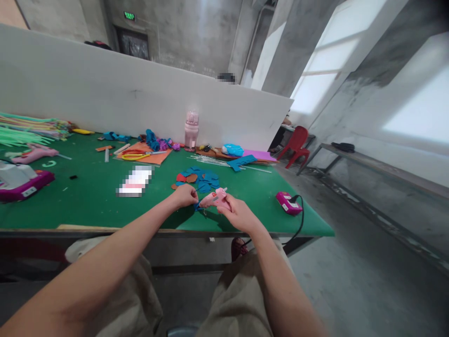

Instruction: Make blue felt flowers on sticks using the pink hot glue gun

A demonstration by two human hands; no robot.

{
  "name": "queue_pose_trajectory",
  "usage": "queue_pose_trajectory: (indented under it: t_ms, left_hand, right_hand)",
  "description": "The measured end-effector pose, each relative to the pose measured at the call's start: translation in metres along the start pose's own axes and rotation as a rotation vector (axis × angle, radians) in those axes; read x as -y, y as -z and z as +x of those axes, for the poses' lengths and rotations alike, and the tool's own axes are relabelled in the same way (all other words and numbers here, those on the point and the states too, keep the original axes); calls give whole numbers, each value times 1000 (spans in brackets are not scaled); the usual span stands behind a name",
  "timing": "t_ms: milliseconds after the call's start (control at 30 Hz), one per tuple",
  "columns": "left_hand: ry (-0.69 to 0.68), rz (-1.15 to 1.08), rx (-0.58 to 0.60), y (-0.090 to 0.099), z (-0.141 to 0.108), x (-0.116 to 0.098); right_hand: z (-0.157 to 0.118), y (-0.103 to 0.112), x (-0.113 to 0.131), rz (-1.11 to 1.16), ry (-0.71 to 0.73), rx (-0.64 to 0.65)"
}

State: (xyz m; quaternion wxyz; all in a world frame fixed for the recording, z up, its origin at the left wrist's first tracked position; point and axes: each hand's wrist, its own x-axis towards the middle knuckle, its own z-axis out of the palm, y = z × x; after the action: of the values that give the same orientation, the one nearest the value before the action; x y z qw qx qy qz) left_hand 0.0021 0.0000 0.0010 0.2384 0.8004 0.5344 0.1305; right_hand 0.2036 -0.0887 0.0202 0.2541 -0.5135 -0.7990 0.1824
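Note:
My right hand (238, 214) is wrapped round the handle of a pink glue gun (218, 199), whose nozzle points left. Just left of the nozzle, my left hand (186, 195) pinches a small dark blue piece (197, 206) low over the green table (147, 213). The tip of the glue gun is at or very near this piece; contact cannot be made out. Behind both hands lies a loose pile of blue cut pieces (206, 180), with a red piece (181, 177) and a brown piece (191, 178) at its left side.
Yellow-handled scissors (135, 154) rest on an orange sheet (159, 158). A pink bottle (191, 131) stands by the white partition (140, 93). At the right is a magenta power strip (288, 203) with a black cable; another glue gun (35, 153) lies far left.

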Motion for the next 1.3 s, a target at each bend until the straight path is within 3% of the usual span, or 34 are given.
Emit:
queue_pose_trajectory:
  t_ms: [1300]
  left_hand:
    - [10,-30,-7,-2,1,1]
  right_hand:
    - [-1,4,13,-142,-55,21]
